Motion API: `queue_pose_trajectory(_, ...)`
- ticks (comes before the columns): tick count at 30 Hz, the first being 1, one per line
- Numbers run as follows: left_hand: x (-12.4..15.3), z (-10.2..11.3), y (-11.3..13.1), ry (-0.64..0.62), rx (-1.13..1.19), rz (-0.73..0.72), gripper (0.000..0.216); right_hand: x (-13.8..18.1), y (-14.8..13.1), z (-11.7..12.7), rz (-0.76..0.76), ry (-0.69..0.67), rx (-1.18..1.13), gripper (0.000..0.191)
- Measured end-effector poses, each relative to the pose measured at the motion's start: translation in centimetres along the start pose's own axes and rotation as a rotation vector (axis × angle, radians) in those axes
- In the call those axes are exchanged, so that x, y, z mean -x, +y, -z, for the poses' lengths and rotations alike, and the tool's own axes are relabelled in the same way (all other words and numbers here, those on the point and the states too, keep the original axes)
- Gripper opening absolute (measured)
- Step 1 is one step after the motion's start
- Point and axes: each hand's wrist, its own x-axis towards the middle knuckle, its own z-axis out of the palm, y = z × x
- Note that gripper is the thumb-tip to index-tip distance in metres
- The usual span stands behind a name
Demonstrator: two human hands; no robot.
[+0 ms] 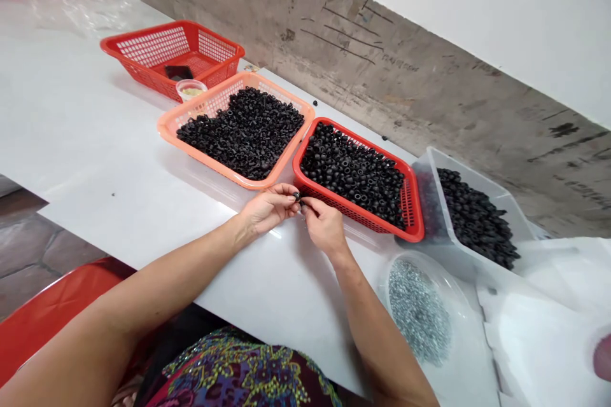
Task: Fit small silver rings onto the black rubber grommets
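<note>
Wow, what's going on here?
A person seems to pinch a small black piece in the left hand, with the right hand close beside it. Both are over a white table, by a red basket of black pieces. An orange basket and a clear tub hold more. A clear bowl holds silver bits.

Matt black rubber rings point(241, 133) fill a glossy plastic basket point(214, 168); the table point(95, 108) is smooth white laminate, the wall point(334, 57) rough concrete.
</note>
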Motion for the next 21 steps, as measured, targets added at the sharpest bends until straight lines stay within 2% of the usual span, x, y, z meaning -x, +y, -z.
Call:
queue_pose_trajectory(2,0.2,-0.2,-0.5,-0.026,-0.024,0.033,0.016,1.1,0.3,0.8,-0.129,-0.019,-0.312,0.028)
queue_pose_trajectory(5,0.7,-0.5,-1.6,-0.059,-0.064,0.094,0.019,3.2,0.9,1.4,-0.271,-0.022,-0.524,0.031)
queue_pose_trajectory(11,1.2,-0.9,-3.5,-0.068,-0.149,0.154,0.022,6.2,1.3,1.1,-0.339,0.06,-0.587,0.029)
queue_pose_trajectory(18,1.2,-1.0,-4.0,-0.053,-0.187,0.182,0.024,6.5,1.1,1.6,-0.4,0.184,-0.677,0.023)
queue_pose_trajectory(21,1.2,-1.0,-3.9,-0.05,-0.221,0.183,0.023,6.7,1.4,2.3,-0.391,0.174,-0.749,0.02)
